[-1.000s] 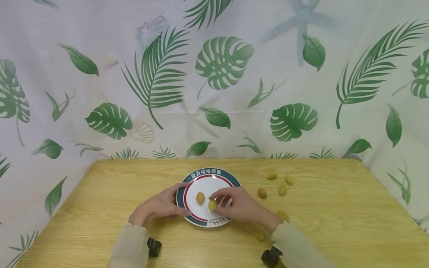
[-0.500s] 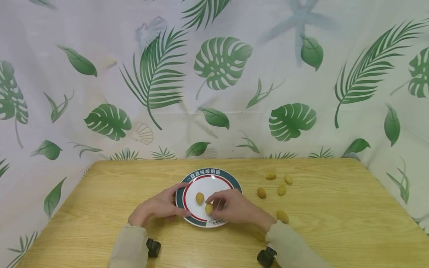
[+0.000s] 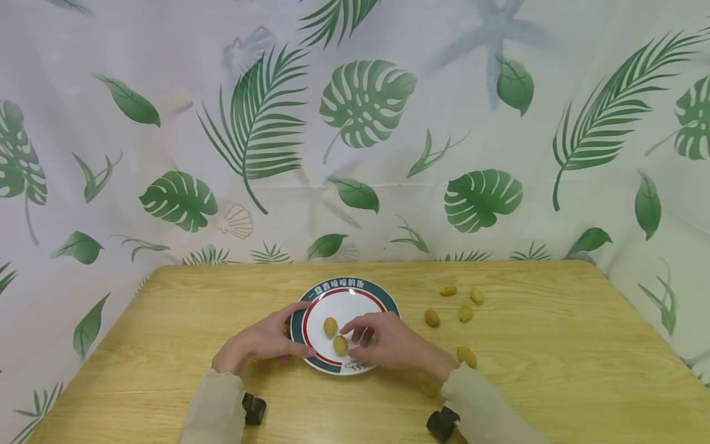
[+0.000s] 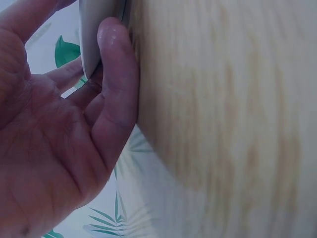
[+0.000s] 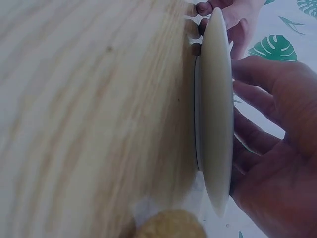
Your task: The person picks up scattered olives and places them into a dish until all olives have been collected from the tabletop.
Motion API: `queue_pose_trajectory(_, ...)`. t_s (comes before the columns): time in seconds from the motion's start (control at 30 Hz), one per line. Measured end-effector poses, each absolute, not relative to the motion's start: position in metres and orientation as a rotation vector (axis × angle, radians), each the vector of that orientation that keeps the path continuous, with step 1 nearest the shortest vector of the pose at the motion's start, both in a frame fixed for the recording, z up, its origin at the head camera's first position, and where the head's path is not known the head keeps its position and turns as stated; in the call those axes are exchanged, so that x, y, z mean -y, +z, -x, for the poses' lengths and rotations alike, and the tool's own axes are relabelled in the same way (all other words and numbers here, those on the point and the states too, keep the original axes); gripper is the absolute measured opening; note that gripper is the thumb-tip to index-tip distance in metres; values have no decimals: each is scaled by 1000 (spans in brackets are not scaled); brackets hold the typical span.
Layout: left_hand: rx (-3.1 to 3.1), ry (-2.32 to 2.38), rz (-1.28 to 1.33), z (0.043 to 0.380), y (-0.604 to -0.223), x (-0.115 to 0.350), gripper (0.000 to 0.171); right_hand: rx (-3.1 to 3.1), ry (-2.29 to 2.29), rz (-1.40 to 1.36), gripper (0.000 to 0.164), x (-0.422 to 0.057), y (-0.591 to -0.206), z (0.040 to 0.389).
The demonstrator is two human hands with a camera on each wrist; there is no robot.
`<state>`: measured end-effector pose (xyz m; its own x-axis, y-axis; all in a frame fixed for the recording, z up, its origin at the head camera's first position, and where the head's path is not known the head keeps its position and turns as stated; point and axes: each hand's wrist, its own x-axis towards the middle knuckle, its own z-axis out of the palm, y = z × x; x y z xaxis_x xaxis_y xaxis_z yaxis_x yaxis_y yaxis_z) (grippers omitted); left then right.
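A round white plate (image 3: 366,302) with a dark teal rim and a red ring lies on the table. The person's left hand (image 3: 270,336) grips its left side, thumb on the rim and fingers under it; the left wrist view shows these fingers (image 4: 119,74) at the plate's underside. Two small oval yellow-brown pieces, like nuts or dried fruit, are on the plate: an upper piece (image 3: 330,327) and a lower piece (image 3: 341,346). The right hand (image 3: 383,340) hovers over the plate's right side, fingers loosely bent, tips just beside the lower piece. Its palm side (image 5: 277,163) shows beyond the plate edge.
Several similar oval pieces lie right of the plate, among them a brown piece (image 3: 432,318), a yellow piece (image 3: 465,313) and a nearer piece (image 3: 466,356). One more piece (image 3: 429,388) sits by the right sleeve. A leaf-patterned curtain (image 3: 388,216) hangs behind the wooden table (image 3: 543,345).
The right hand has moved a little left and lowered the oval piece onto the plate, then let go of it. The left hand has kept its grip on the rim.
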<state>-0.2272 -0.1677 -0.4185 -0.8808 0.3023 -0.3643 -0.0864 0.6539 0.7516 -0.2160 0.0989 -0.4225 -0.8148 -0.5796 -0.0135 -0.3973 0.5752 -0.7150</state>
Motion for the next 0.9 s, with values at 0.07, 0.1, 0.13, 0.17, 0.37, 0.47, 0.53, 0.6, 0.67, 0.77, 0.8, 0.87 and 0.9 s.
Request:
queue_pose_trajectory(0.07,-2405,1134,-168,227,-418,168,94,-2570,-1075,827,28,-100,-422,216)
queue_pose_trajectory(0.1,-2402,1141,-167,227,-418,168,94,-2571,-1082,842,27,-101,-422,215)
queue_pose_trajectory(0.13,-2400,1145,-167,228,-418,168,94,-2573,-1089,861,27,-102,-422,215)
queue_pose_trajectory(0.17,-2399,1144,-168,228,-418,168,94,-2576,-1097,880,26,-104,-422,215)
queue_pose_trajectory(0.37,-2400,1134,-172,228,-419,168,94,-2561,-1167,931,26,-113,-421,213)
queue_pose_trajectory(0.47,-2399,1145,-173,228,-419,167,94,-2576,-1170,901,26,-118,-419,211)
queue_pose_trajectory(0.53,-2400,1149,-175,228,-419,167,95,-2588,-1163,881,28,-121,-417,210)
queue_pose_trajectory(0.6,-2401,1150,-176,228,-419,167,95,-2589,-1167,861,29,-124,-415,209)
queue_pose_trajectory(0.67,-2404,1145,-175,228,-420,167,95,-2591,-1173,848,31,-128,-413,208)
queue_pose_trajectory(0.77,-2408,1139,-178,228,-419,167,95,-2601,-1189,851,32,-133,-410,208)
queue_pose_trajectory(0.8,-2410,1137,-180,228,-419,167,95,-2609,-1195,860,32,-134,-410,208)
queue_pose_trajectory(0.87,-2415,1132,-184,228,-419,167,95,-2620,-1204,869,32,-138,-409,209)
queue_pose_trajectory(0.9,-2414,1133,-186,228,-419,167,95,-2624,-1212,879,32,-140,-409,210)
